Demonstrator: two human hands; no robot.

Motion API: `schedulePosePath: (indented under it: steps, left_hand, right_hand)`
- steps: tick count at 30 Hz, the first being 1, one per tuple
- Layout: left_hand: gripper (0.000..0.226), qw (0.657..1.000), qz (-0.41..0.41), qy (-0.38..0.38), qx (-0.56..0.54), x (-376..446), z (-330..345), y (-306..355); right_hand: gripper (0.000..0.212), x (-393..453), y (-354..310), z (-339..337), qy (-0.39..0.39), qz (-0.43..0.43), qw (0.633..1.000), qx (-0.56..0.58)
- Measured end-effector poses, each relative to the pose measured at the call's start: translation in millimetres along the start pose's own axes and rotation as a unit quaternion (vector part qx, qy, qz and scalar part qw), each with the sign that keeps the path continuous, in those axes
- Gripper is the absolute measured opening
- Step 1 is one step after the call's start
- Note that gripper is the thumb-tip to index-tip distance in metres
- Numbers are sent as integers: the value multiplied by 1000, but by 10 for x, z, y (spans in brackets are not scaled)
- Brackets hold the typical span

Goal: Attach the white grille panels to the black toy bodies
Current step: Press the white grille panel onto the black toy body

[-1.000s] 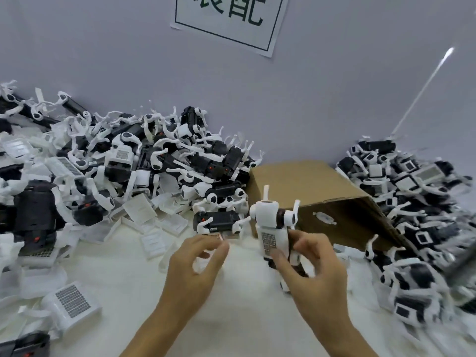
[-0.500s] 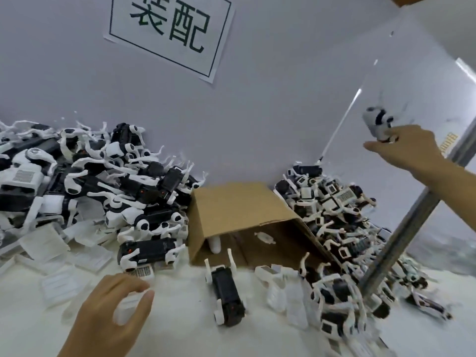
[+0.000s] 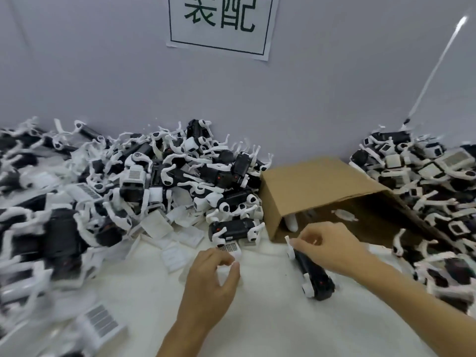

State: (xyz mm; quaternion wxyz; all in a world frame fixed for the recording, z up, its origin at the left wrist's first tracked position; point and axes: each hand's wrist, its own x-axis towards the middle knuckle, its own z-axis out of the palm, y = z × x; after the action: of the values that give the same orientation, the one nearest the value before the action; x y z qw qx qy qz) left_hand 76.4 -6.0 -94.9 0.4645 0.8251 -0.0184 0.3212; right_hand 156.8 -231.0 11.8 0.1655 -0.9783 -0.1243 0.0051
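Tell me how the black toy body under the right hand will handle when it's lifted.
The black toy body looks like rigid moulded plastic, so probably stiff and light. Its thin white legs stick out and may snag or bend. It is boxy, so unlikely to roll. The right hand grips its far end.

Matt black plastic toy body (image 3: pixel 313 273), white plastic grille panel (image 3: pixel 230 247), plain brown cardboard box (image 3: pixel 316 186), printed paper sign (image 3: pixel 221 21).

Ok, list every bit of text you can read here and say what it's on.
"装配": large dark characters in a dark frame on the white paper sign on the wall; the top is cut off by the picture's edge.
Grille panels, toy bodies and box: no readable text; the panels show only slot patterns, blurred.
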Motion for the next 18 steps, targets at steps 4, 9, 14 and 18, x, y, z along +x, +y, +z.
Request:
schedulePosePath:
  steps: [4,9,14,18]
  left_hand:
    - [8,1000,8,-25,16,-14,-40,16]
    - [13,999,0,-34,24,-11,-52,-18]
    - [14,999,16,-40,6,-12,-41,-21]
    - [42,991,-11,-116,-62,-32,-72,19]
  right_hand:
    - [70,-66,-132,528,-40,51,979,-192]
    - [45,-99,-119,561,4,30,989,-146]
    - [41,-211,-102,529,19,56,927,372]
    - [50,-377,-394,838,-129,107,649,742]
